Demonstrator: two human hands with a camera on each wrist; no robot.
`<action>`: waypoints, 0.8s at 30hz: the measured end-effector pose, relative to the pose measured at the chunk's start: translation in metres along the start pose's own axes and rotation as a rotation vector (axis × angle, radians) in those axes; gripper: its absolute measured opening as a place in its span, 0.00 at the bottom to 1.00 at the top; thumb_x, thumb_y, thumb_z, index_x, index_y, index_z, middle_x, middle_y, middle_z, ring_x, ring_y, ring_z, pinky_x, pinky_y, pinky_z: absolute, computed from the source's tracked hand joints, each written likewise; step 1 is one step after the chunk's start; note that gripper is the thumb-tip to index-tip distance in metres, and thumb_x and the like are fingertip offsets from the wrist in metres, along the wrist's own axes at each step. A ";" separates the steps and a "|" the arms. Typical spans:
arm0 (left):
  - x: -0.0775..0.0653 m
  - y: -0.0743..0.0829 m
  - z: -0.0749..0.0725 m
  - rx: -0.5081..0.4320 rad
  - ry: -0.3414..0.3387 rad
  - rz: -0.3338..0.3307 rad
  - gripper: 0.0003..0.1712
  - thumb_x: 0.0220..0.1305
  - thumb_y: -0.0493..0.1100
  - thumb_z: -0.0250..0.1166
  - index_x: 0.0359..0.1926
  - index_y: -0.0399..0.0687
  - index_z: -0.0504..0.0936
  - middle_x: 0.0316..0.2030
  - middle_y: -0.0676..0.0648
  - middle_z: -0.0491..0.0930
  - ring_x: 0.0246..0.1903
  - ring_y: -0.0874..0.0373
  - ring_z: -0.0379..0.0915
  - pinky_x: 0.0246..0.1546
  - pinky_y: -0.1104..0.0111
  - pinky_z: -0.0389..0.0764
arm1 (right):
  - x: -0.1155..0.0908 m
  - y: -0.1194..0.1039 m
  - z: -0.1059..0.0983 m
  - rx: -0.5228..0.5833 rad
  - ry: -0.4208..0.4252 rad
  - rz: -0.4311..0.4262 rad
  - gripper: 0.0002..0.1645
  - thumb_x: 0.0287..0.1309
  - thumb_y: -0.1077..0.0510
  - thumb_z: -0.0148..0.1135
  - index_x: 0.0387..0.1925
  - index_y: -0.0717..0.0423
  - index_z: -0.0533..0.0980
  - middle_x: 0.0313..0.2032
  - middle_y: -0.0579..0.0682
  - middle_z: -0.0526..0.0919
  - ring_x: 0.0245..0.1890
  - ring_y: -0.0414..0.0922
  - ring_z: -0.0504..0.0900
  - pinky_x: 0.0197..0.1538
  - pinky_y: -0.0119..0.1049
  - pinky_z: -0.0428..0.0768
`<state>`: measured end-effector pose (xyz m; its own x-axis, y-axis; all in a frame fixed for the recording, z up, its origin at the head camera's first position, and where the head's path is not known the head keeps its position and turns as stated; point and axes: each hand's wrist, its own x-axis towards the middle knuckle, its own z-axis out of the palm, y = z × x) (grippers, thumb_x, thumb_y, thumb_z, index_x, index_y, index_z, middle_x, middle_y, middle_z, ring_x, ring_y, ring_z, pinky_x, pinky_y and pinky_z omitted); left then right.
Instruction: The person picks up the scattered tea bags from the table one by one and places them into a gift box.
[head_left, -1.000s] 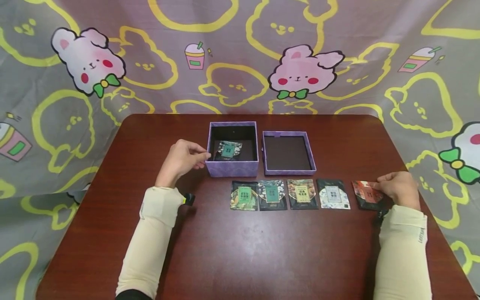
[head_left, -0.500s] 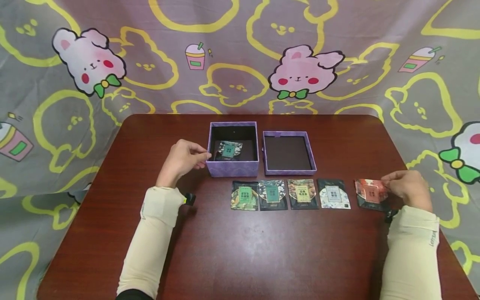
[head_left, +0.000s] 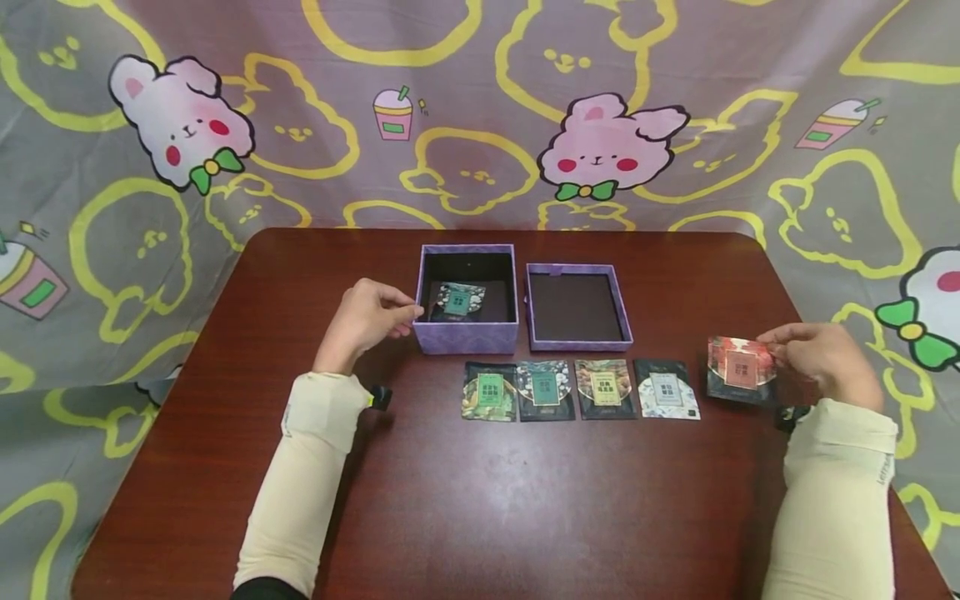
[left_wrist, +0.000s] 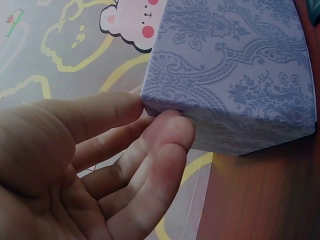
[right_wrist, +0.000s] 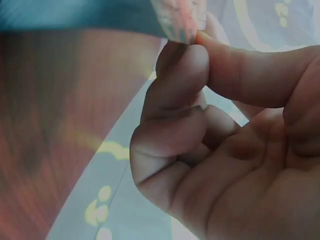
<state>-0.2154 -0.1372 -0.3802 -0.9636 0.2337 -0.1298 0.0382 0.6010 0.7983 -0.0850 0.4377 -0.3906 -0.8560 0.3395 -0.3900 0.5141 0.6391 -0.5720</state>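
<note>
At middle right, the right hand (head_left: 823, 357) pinched the red sachet (head_left: 733, 372) by its edge, seemingly best kept flat; centre-left, the left hand (head_left: 364, 317) pinched the purple box (head_left: 467, 338).

Shows purple with darker floral scrolls on the box (head_left: 465, 338) above centre, black inside, and purple round black on the lid (head_left: 579, 344) to its right. Goes red over black on the packet (head_left: 741, 369) at right of frame, then whitish, yellow, teal and green on labels (head_left: 605, 387) of four packets (head_left: 545, 410) leftward. Turns reddish brown on the table (head_left: 517, 508), cream on the sleeves (head_left: 296, 492), grey-mauve on the cloth (head_left: 465, 104) up top, with yellow outlines and pinkish rabbits (head_left: 596, 146) in green bows (head_left: 600, 191).
</note>
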 end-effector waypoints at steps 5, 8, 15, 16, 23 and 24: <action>0.001 -0.001 0.000 -0.005 0.002 -0.005 0.11 0.63 0.42 0.73 0.41 0.38 0.88 0.30 0.43 0.86 0.30 0.44 0.85 0.29 0.63 0.86 | 0.006 -0.013 0.000 0.044 -0.013 -0.019 0.25 0.69 0.59 0.49 0.64 0.68 0.69 0.52 0.66 0.73 0.47 0.60 0.69 0.35 0.42 0.78; 0.001 -0.002 0.000 -0.005 0.007 -0.002 0.11 0.63 0.42 0.73 0.41 0.38 0.88 0.29 0.43 0.86 0.30 0.45 0.86 0.29 0.63 0.85 | 0.008 -0.023 0.001 0.036 -0.014 -0.047 0.25 0.69 0.58 0.50 0.64 0.67 0.70 0.54 0.66 0.73 0.48 0.59 0.69 0.36 0.42 0.78; -0.001 -0.002 -0.002 -0.008 0.000 0.006 0.11 0.62 0.41 0.74 0.41 0.37 0.88 0.29 0.42 0.86 0.27 0.48 0.85 0.32 0.58 0.86 | 0.009 -0.046 0.009 0.047 -0.019 -0.080 0.24 0.70 0.59 0.49 0.63 0.66 0.72 0.49 0.60 0.75 0.43 0.54 0.72 0.35 0.41 0.76; -0.002 -0.002 -0.002 -0.007 0.002 0.006 0.11 0.62 0.41 0.74 0.41 0.37 0.88 0.30 0.42 0.86 0.27 0.49 0.85 0.32 0.57 0.87 | 0.010 -0.049 0.010 0.053 -0.018 -0.088 0.24 0.70 0.60 0.49 0.63 0.65 0.72 0.47 0.58 0.76 0.41 0.53 0.73 0.34 0.41 0.76; -0.002 -0.002 -0.001 -0.018 0.001 0.008 0.11 0.62 0.40 0.74 0.42 0.37 0.88 0.29 0.42 0.86 0.31 0.42 0.85 0.30 0.62 0.86 | 0.014 -0.071 0.018 0.108 -0.003 -0.148 0.23 0.68 0.63 0.50 0.61 0.67 0.74 0.37 0.50 0.78 0.32 0.48 0.74 0.30 0.40 0.77; -0.002 -0.001 -0.001 -0.020 -0.002 0.008 0.11 0.62 0.41 0.74 0.42 0.37 0.88 0.29 0.42 0.86 0.31 0.42 0.85 0.31 0.60 0.86 | 0.014 -0.074 0.020 0.120 -0.002 -0.152 0.23 0.68 0.63 0.51 0.61 0.67 0.73 0.37 0.50 0.78 0.32 0.48 0.75 0.30 0.40 0.77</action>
<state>-0.2142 -0.1388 -0.3808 -0.9628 0.2398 -0.1247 0.0405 0.5841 0.8107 -0.1336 0.3816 -0.3679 -0.9242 0.2439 -0.2939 0.3819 0.5957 -0.7066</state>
